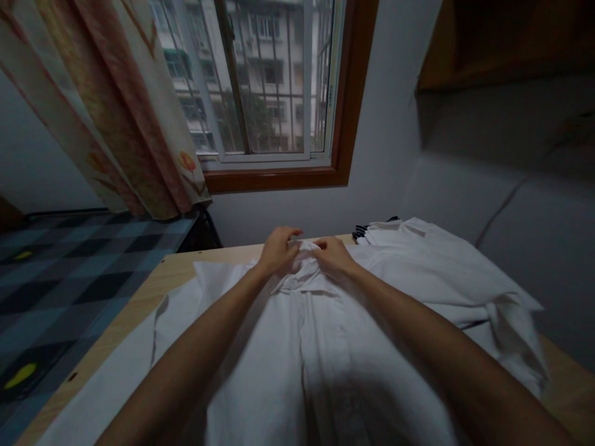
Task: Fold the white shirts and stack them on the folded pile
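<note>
White cotton-looking shirt (325, 347) lay front-up on the pale wood table (139, 303), collar at the far end and body running toward us. We had both hands at the collar (304, 275): left hand (277, 249) curled with fingers pinching the bunched fabric on the left of the collar, right hand (335, 254) closed the same way on the right of it, knuckles up. Both were gripping cloth, not resting flat.

We judged the shirt light and limp (thin woven fabric, creases easily, no stiffness except the collar band and the button placket down the middle). It should slide easily over the smooth tabletop and would sag if lifted by one point, so the collar ends or shoulder seams looked like the best places to hold. Not fragile, not slippery in the fingers.

To the right and farther off sat a stack of folded white shirts (418, 248), soft edges, with something dark (360, 232) at its far left corner (too small to tell). On the left, a dark checked blanket (69, 272). Beyond, a peach floral curtain (116, 111), matte, and a barred window (264, 80) in a reddish wood frame.
</note>
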### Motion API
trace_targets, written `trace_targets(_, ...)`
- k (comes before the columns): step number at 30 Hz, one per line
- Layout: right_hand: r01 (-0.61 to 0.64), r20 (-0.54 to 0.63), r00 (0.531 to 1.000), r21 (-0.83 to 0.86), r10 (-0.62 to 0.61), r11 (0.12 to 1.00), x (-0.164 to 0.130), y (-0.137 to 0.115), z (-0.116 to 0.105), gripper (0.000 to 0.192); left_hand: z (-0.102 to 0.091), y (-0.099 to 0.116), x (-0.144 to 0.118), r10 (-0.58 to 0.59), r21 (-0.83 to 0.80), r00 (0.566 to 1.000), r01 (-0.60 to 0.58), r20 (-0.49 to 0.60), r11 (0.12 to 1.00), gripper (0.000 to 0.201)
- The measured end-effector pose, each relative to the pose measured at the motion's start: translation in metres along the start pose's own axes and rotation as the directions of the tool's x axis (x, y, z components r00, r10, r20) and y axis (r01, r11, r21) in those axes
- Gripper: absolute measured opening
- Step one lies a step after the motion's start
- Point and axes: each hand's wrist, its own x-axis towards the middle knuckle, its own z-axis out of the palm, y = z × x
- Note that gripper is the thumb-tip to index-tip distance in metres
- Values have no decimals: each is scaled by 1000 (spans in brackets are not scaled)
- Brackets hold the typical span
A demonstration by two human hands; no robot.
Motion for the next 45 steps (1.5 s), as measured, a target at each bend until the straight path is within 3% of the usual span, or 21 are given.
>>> trace_targets(1,18,-4,1000,-35,-18,999,-2,-2,0,18,0,-3,4,15,51,1000,-16,2,999,42)
trace_targets(3,25,-47,998,-168,-33,985,-6,-7,-1,16,4,-7,10,30,164,988,-55,149,985,41)
trace_targets(5,-29,-95,995,-379,-8,925,-9,-11,-4,15,9,-8,13,-35,294,966,-44,257,955,37)
trace_targets(8,-98,-90,994,-610,54,786,-9,-15,-10,21,11,-9,13,-112,432,971,9,212,902,44)
trace_targets(13,-92,13,991,-651,133,754,-2,-18,-18,24,1,-25,15,-195,497,953,56,231,866,40)
trace_targets(17,-99,-21,993,-644,113,759,5,-20,-20,22,-13,-46,22,-270,424,887,96,373,901,34)
trace_targets(19,-165,-64,985,-574,157,802,14,-18,-21,18,-22,-54,21,-266,343,854,111,446,933,42)
trace_targets(21,-302,-128,953,-424,273,854,27,-13,-22,15,-32,-57,15,-246,301,891,132,382,944,51)
trace_targets(23,-421,-188,905,-275,381,865,44,-6,-20,15,-39,-52,3,-226,352,968,174,111,920,49)
trace_targets(25,-475,-237,871,-190,429,859,61,1,-13,23,-39,-39,-13,-121,419,983,168,-135,892,43)
trace_targets(26,-485,-258,862,-168,437,858,68,4,-8,30,-36,-32,-22,-58,434,984,126,-167,892,42)
trace_targets(28,-494,-295,846,-118,444,862,77,8,5,43,-22,-20,-40,28,410,997,5,-74,912,44)
trace_targets(31,-459,-332,848,-73,413,885,70,14,25,51,6,-17,-62,-32,352,991,-17,132,936,60)
trace_targets(33,-327,-301,914,-146,273,934,51,21,37,51,22,-25,-70,-122,337,960,31,252,941,70)
trace_targets(35,-114,-151,986,-311,69,943,27,29,46,52,32,-35,-70,-175,330,928,60,329,942,77)
trace_targets(36,-25,-51,999,-392,5,920,16,33,49,53,35,-40,-67,-195,328,918,77,344,942,80)
trace_targets(38,21,80,997,-504,22,863,-3,39,51,55,37,-49,-60,-236,324,906,119,352,938,85)
trace_targets(41,-67,86,987,-559,138,827,-9,36,45,57,28,-62,-50,-209,251,909,121,360,960,91)
trace_targets(43,-161,47,975,-525,217,835,3,28,34,59,15,-72,-49,-238,213,948,193,212,958,84)
trace_targets(45,-283,-54,956,-440,289,852,24,19,23,61,-1,-82,-53,-373,222,928,360,18,906,68)
